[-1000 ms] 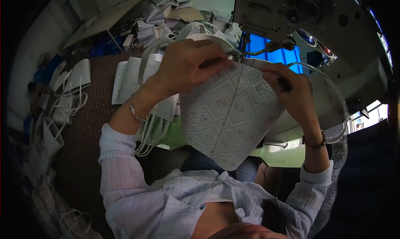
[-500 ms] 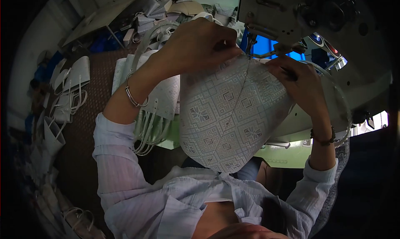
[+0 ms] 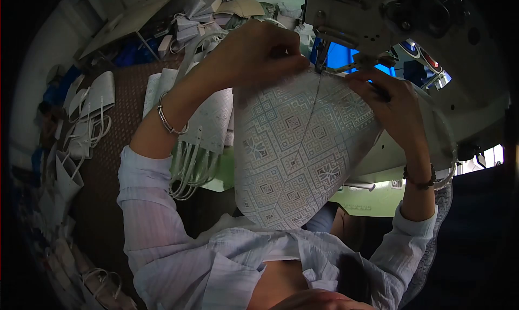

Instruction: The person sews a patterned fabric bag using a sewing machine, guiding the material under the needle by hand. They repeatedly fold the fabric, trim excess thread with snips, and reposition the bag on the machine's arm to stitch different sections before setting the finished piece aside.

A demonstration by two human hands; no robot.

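Head view: the left hand (image 3: 254, 53) is clenched, its grip pinching the top edge of the patterned fabric (image 3: 297, 147) beside the needle (image 3: 323, 58) of the sewing machine (image 3: 389, 18). The right hand (image 3: 386, 107) grasps the fabric's upper edge at about 2 o'clock, fingers curled over it. The fabric hangs from the machine towards the person's chest at 6 o'clock, with a seam running down its middle. At 9 o'clock of the fabric, white pieces with straps (image 3: 200, 131) lie on the surface (image 3: 221, 177).
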